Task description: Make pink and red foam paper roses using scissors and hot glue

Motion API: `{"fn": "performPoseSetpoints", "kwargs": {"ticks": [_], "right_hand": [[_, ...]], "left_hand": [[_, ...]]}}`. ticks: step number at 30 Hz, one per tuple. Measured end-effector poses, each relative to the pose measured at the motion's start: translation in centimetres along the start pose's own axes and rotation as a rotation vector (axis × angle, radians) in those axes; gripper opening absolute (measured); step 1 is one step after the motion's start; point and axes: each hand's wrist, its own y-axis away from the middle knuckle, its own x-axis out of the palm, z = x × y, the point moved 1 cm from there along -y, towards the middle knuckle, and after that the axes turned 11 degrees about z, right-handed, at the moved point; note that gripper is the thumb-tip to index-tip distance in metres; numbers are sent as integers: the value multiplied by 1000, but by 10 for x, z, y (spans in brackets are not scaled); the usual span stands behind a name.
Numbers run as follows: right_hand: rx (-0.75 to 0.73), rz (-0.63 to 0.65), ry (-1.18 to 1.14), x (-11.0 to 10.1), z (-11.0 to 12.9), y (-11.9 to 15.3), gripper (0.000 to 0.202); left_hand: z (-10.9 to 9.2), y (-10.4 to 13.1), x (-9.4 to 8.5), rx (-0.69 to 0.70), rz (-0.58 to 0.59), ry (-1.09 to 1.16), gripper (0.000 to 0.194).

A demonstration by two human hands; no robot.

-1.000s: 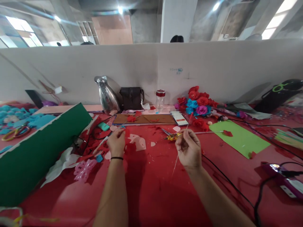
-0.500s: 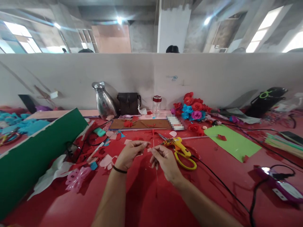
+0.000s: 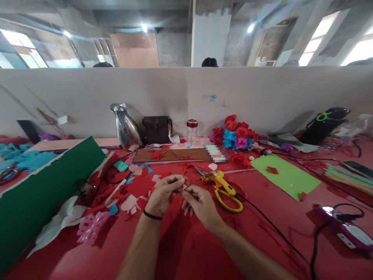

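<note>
In the head view, my left hand (image 3: pixel 166 193), with a dark band at the wrist, is closed in a pinch over the red table. My right hand (image 3: pixel 201 204) is closed too, its fingertips almost meeting the left ones. A small pale pink paper petal (image 3: pixel 184 187) shows between the fingertips. Whatever else the right fingers hold is too thin and blurred to name. Just right of my hands lie a yellow hot glue gun (image 3: pixel 220 182) and yellow-handled scissors (image 3: pixel 230 203). Pink petals (image 3: pixel 128 203) and red paper scraps (image 3: pixel 140 187) are scattered left of my hands.
A green board (image 3: pixel 52 198) stands at left. Behind are a steel jug (image 3: pixel 126 128), dark bag (image 3: pixel 156 130), glass jar (image 3: pixel 191 132) and paper flowers (image 3: pixel 237 132). Green paper (image 3: pixel 285 175) and a purple power strip (image 3: pixel 348 229) lie right; the gun's cord (image 3: pixel 274 225) crosses the table.
My hands have drawn closer together, the left moving slightly right and the fingertips now nearly touching. The thin pale strand seen upright between them is hardly visible now. The view has shifted slightly.
</note>
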Motion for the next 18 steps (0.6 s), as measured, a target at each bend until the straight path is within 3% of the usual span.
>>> {"fn": "performPoseSetpoints", "kwargs": {"ticks": [18], "right_hand": [[-52,-44,73,3,5,4,35]], "left_hand": [[5,-4,-1,23,-60,17,21]]}}
